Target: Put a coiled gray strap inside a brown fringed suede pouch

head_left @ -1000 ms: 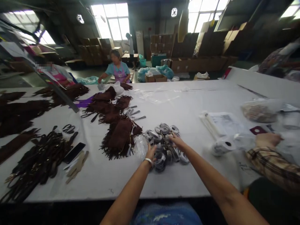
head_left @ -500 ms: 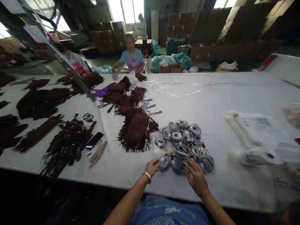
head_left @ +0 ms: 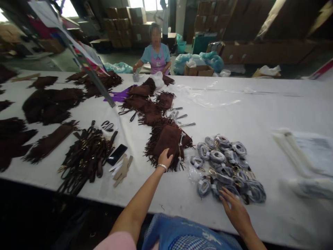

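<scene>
My left hand (head_left: 165,160) lies at the near edge of a dark brown fringed bag (head_left: 168,139), fingers reaching onto it and slightly apart. The bag tops a small pile, with gold-coloured hardware and pale wrapped pieces along its right side. To the right is a heap of coiled straps (head_left: 217,157) in greyish wrapping, with some gold clasps showing. My right hand (head_left: 234,206) rests at the near side of this heap, fingers spread and fingertips against the coils, holding nothing.
Dark straps (head_left: 87,156), a phone (head_left: 117,155) and beige strips (head_left: 123,171) lie to the left. A metal post (head_left: 100,85) rises from the white table (head_left: 229,116). More brown fringed pieces (head_left: 52,102) lie beyond. A person in a pink apron (head_left: 158,62) sits opposite. A plastic-wrapped roll (head_left: 310,187) lies right.
My left hand has moved from the coiled straps up and left to the brown fringed bag. My right hand stays by the coils. The view has shifted, so things appear further right.
</scene>
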`<act>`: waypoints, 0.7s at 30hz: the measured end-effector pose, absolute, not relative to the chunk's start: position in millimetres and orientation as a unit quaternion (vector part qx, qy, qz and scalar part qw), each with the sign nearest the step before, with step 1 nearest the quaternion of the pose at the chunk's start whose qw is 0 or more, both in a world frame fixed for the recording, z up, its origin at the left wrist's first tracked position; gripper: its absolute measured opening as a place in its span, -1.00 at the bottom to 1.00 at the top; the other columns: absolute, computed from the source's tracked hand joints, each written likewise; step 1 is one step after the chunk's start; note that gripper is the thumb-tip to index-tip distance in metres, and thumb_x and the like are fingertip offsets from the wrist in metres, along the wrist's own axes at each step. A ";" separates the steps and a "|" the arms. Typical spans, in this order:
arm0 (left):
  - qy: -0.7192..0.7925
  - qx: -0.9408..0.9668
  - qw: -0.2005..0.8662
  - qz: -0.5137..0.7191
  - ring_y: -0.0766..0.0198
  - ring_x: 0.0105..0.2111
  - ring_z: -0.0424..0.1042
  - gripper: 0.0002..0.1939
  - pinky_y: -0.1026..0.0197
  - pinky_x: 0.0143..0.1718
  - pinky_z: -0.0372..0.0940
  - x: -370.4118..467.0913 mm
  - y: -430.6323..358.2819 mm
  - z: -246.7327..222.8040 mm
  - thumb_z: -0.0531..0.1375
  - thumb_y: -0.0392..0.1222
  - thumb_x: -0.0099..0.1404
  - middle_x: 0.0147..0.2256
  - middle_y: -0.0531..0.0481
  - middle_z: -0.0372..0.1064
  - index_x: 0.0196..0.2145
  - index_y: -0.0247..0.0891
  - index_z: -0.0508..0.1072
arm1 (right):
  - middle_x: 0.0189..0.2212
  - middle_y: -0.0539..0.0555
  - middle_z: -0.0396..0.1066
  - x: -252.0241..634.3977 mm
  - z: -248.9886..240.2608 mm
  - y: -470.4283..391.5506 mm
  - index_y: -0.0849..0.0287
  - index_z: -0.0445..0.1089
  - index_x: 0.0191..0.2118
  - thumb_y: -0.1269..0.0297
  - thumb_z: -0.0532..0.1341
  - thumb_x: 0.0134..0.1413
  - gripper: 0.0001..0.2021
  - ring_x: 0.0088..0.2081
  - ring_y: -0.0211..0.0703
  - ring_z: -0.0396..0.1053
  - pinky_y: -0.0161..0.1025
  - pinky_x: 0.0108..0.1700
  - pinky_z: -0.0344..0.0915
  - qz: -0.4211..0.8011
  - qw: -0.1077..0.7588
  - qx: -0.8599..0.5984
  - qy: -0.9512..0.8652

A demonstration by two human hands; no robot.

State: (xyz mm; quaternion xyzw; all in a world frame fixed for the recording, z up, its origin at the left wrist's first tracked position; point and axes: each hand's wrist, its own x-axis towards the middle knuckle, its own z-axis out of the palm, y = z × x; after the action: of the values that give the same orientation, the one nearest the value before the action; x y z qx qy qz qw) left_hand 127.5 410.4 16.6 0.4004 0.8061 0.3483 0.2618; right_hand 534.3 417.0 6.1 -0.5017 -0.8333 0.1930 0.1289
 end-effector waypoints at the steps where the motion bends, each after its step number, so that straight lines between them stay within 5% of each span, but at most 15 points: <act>1: 0.811 0.413 0.257 0.326 -0.02 0.30 0.03 -0.31 -0.02 0.30 -0.03 124.7 416.6 12.9 0.26 -0.11 0.17 0.28 -0.29 0.08 0.23 -0.34 0.23 | 0.13 0.18 0.37 530.5 6.0 411.4 0.16 0.46 0.01 0.01 0.04 0.19 -0.55 0.12 0.09 0.36 0.05 0.14 0.32 0.214 0.133 -0.499 -0.829; 4: 0.819 0.439 0.254 0.268 -0.17 0.34 -0.14 -0.09 -0.16 0.29 -0.08 124.4 424.2 -2.0 0.36 -0.15 0.00 0.34 -0.31 -0.09 0.27 -0.34 0.15 | 0.10 0.15 0.40 519.4 -2.9 394.7 0.10 0.48 -0.01 -0.02 0.07 0.16 -0.56 0.07 0.08 0.41 0.01 0.09 0.39 0.271 0.112 -0.468 -0.834; 11: 0.796 0.485 0.257 0.256 -0.13 0.33 -0.12 -0.28 -0.16 0.29 -0.08 121.8 413.9 -13.4 0.16 -0.20 0.17 0.34 -0.33 -0.09 0.28 -0.40 0.13 | -0.10 0.15 0.54 460.3 12.6 381.8 0.14 0.53 -0.07 0.03 0.05 0.17 -0.57 -0.06 0.05 0.50 -0.10 -0.02 0.46 0.378 0.003 -0.381 -0.844; 15: 0.763 0.501 0.276 0.302 0.03 0.30 0.02 -0.37 0.00 0.31 -0.03 105.6 397.8 -8.5 0.17 -0.06 0.22 0.30 -0.20 0.05 0.21 -0.30 0.27 | -0.02 0.14 0.50 376.5 125.7 394.6 0.10 0.48 0.01 0.12 0.04 0.26 -0.63 0.01 0.00 0.46 -0.09 0.08 0.39 0.402 -0.026 -0.274 -0.873; 21: 0.769 0.410 0.303 0.385 0.16 0.25 0.14 -0.53 0.09 0.30 0.00 105.0 338.7 -0.4 0.02 -0.15 0.34 0.23 -0.16 0.19 0.17 -0.29 0.32 | 0.13 -0.06 0.37 278.2 298.3 372.0 -0.23 0.15 0.26 0.16 0.04 0.29 -0.55 0.14 -0.12 0.32 -0.18 0.20 0.24 0.465 0.047 0.073 -0.881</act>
State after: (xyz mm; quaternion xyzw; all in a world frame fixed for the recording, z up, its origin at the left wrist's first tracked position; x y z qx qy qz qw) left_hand 105.0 338.7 -0.4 0.4098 0.7694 0.3849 0.3031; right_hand 278.2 372.0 298.3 0.0735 -0.8809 0.4652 0.0470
